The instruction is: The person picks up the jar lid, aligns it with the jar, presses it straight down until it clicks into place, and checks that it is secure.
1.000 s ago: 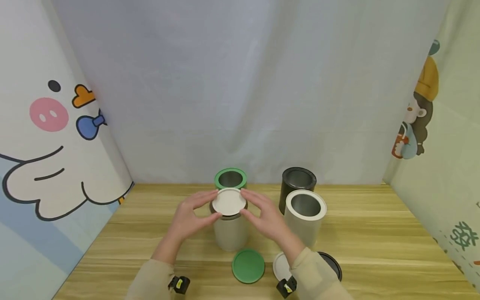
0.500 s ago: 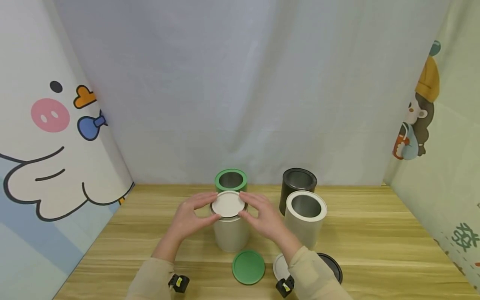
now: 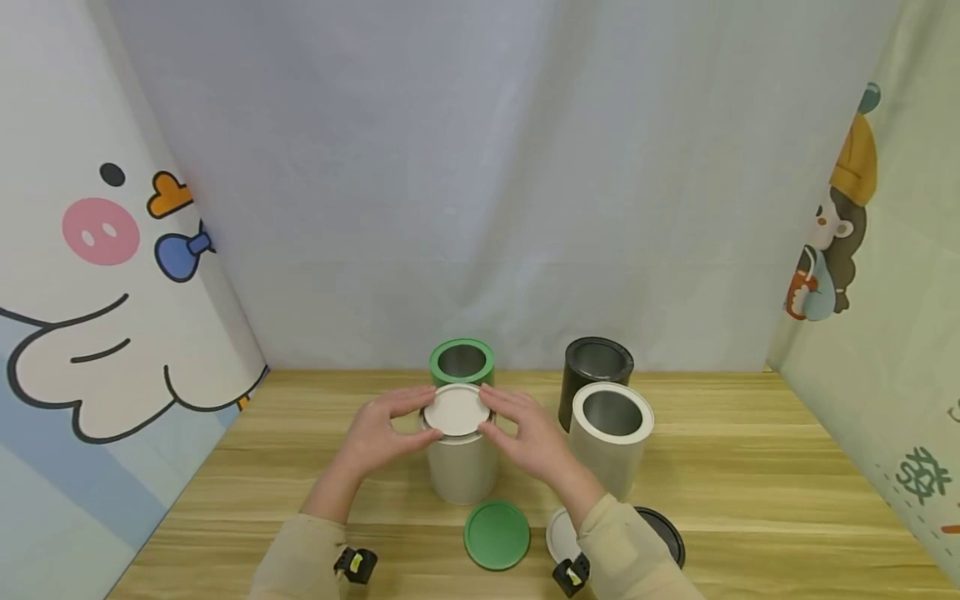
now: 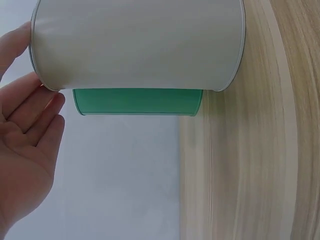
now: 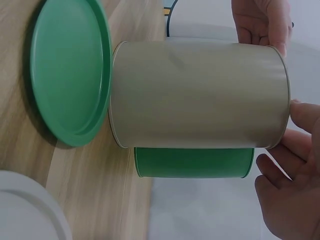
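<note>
Together, my left hand [image 3: 378, 427] and right hand [image 3: 534, 435] hold a white lid [image 3: 456, 409] by its edge, one hand at each side. On either side my thumb sits at the near edge and my fingers at the far edge, gripping it between them. The lid lies over the top of an upright pale can [image 3: 462, 477], roughly level with its rim; I cannot tell whether it is pressed fully home. Seen from both wrists, my fingertips are right at that upper end of the can.

Just behind it stands a green can [image 3: 462, 360], partly hidden by the pale one. To my right I see a white-rimmed can [image 3: 607, 458], with a black can [image 3: 572, 398] close behind it, both upright with their hollow insides in sight. Nearer to me, a green lid [image 3: 497, 535] lies flat on the wood-grain table [image 3: 765, 475], in front of the pale can. Beside it, a second white lid [image 3: 561, 533] and a black lid [image 3: 667, 535] are partly covered by my right sleeve [image 3: 630, 546].
</note>
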The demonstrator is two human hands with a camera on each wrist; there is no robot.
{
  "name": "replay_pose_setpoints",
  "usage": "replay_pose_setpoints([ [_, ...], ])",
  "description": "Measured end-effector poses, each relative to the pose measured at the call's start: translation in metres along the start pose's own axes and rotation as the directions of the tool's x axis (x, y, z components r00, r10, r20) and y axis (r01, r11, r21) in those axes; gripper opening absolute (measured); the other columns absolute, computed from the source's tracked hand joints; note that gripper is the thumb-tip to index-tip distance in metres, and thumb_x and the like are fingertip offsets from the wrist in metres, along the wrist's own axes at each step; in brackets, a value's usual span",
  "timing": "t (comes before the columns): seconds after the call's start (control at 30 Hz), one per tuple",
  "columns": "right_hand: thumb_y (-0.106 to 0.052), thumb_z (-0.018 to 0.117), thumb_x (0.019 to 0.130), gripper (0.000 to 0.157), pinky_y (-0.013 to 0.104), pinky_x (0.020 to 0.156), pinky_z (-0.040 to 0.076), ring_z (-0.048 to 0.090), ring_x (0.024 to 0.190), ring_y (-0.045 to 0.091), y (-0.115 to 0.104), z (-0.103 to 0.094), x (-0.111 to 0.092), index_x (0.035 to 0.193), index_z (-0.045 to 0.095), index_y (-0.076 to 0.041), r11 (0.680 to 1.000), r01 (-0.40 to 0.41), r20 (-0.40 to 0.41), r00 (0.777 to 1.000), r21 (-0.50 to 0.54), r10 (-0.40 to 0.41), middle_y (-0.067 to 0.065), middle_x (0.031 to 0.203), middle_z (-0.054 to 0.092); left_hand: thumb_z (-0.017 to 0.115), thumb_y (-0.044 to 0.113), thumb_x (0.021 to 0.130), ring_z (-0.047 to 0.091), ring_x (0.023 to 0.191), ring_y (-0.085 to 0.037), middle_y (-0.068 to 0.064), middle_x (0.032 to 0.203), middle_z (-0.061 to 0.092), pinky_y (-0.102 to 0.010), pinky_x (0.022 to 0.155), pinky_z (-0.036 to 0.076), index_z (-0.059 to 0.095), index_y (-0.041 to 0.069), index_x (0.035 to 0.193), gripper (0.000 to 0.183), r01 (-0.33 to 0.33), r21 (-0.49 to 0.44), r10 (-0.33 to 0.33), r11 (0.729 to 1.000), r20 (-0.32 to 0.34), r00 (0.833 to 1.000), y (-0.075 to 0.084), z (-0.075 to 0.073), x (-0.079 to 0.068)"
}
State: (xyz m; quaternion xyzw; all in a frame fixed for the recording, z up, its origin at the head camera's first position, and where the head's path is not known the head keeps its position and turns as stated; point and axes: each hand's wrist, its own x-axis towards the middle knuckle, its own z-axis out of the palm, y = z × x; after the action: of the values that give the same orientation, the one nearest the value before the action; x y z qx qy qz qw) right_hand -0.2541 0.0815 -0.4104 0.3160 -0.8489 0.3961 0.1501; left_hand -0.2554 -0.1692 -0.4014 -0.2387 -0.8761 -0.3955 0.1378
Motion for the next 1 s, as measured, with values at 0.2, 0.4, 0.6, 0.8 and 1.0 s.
replay_pose_setpoints([
  [0.2,-0.013,0.071,0.091,0.045,0.053,0.109,0.038,0.048,0.131,0.037,0.002,0.0,-0.002,0.133,0.061,0.002,1.0,-0.018,0.002,1.0,-0.006,0.018,0.013,0.141,0.055,0.087,0.025,0.077,0.055,0.125,-0.036,-0.012,0.132,0.062,-0.055,0.105,0.041,0.069,0.004,0.126,0.055,-0.001,0.022,0.001,1.0,0.017,1.0,0.003,-0.001,0.0],
  [0.4,-0.013,0.072,0.091,0.044,0.054,0.108,0.038,0.049,0.131,0.038,0.002,0.001,-0.001,0.132,0.062,0.002,1.0,-0.006,-0.01,1.0,0.003,0.006,0.013,0.14,0.056,0.086,0.023,0.079,0.053,0.127,-0.036,-0.013,0.134,0.061,-0.056,0.106,0.04,0.067,0.003,0.126,0.055,-0.075,0.052,0.074,0.996,0.025,0.997,0.002,-0.003,0.0],
  [0.6,-0.017,0.071,0.092,0.042,0.054,0.107,0.04,0.051,0.128,0.037,-0.001,-0.001,0.005,0.129,0.065,0.0,0.997,0.039,0.018,0.999,-0.061,-0.038,0.013,0.138,0.058,0.082,0.019,0.082,0.057,0.121,-0.039,-0.015,0.132,0.062,-0.056,0.099,0.046,0.069,0.001,0.124,0.047,-0.254,0.196,0.244,0.947,0.074,0.967,0.004,-0.013,0.005],
  [0.8,-0.023,0.07,0.093,0.041,0.052,0.106,0.041,0.051,0.128,0.035,-0.008,-0.005,0.014,0.128,0.066,-0.002,0.988,0.06,0.087,0.995,-0.143,-0.047,0.011,0.138,0.058,0.078,0.021,0.085,0.057,0.121,-0.038,-0.015,0.133,0.061,-0.055,0.097,0.048,0.069,0.001,0.124,0.044,-0.336,0.26,0.3,0.905,0.169,0.939,0.006,-0.021,0.011],
  [1.0,-0.024,0.071,0.092,0.042,0.049,0.107,0.041,0.052,0.128,0.033,-0.011,-0.006,0.016,0.128,0.066,-0.002,0.982,0.071,0.121,0.991,-0.174,-0.05,0.01,0.138,0.059,0.078,0.021,0.085,0.057,0.121,-0.036,-0.015,0.131,0.063,-0.052,0.099,0.048,0.07,0.001,0.121,0.042,-0.359,0.265,0.309,0.895,0.213,0.927,0.005,-0.021,0.015],
])
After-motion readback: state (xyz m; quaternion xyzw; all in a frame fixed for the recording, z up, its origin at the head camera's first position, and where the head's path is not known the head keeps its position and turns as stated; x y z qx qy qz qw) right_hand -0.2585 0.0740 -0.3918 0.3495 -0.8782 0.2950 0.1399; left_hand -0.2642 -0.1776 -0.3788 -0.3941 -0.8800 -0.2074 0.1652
